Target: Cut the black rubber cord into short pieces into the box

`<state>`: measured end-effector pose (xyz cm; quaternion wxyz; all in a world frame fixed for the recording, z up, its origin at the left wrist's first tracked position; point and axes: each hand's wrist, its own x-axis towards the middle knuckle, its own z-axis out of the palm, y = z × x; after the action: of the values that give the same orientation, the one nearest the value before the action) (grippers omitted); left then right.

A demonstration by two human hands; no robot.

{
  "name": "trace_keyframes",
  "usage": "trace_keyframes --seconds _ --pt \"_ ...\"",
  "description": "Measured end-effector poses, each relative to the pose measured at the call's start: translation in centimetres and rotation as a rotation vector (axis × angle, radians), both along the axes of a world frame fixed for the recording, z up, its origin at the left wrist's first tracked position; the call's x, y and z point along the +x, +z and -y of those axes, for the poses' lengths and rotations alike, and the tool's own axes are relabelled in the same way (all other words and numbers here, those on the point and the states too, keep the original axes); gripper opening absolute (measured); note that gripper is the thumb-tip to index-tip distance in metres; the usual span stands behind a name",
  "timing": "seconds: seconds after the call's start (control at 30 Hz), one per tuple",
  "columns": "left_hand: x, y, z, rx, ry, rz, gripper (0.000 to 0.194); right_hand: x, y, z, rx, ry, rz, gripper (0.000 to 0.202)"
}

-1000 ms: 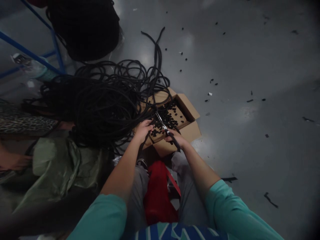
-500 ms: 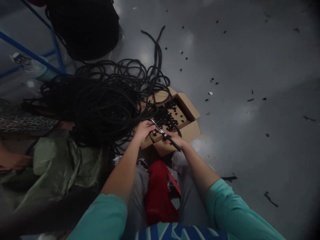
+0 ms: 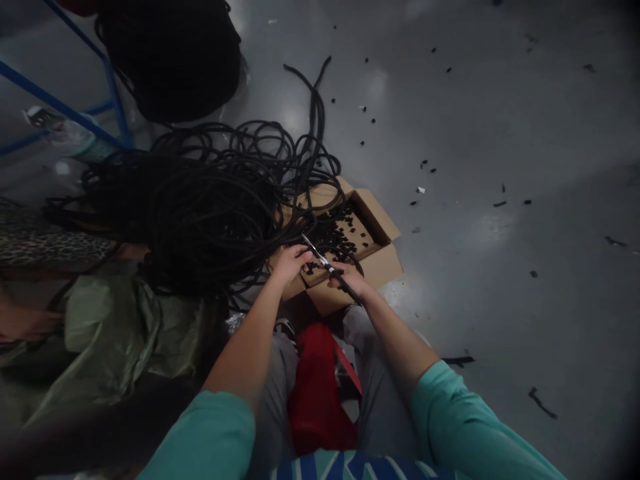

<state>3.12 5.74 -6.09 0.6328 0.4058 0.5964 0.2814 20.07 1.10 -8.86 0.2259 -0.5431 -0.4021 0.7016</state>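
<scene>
My right hand (image 3: 351, 277) is closed round the black handles of a pair of scissors (image 3: 320, 257), whose metal blades point up and left over the box. Close to the blades, my left hand (image 3: 291, 263) pinches a black cord (image 3: 302, 249), mostly hidden by the fingers. Beneath both hands is an open cardboard box (image 3: 381, 265) with many short black cut pieces (image 3: 334, 235) in it. A large tangled heap of black cord (image 3: 200, 200) lies against the box's left side, some loops hanging over its edge.
A big black bundle (image 3: 170, 60) stands at the back left beside a blue metal frame (image 3: 114, 100). Another person's hand (image 3: 25, 321) rests near green plastic sheeting (image 3: 125, 333). Black scraps dot the grey floor (image 3: 480, 287). A red object (image 3: 315, 393) is between my legs.
Both hands stay almost in place, with the scissors still over the box. The view has shifted very slightly. No cut piece can be seen falling.
</scene>
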Motion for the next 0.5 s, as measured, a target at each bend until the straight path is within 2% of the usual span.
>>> trace_keyframes --seconds 0.17,0.5 --pt "0.25 0.23 0.06 0.011 0.077 0.020 0.013 0.00 0.14 0.03 0.070 0.017 -0.036 0.050" --pt "0.21 0.55 0.15 -0.022 0.049 0.079 0.009 0.19 0.05 0.01 -0.053 0.088 -0.182 0.059"
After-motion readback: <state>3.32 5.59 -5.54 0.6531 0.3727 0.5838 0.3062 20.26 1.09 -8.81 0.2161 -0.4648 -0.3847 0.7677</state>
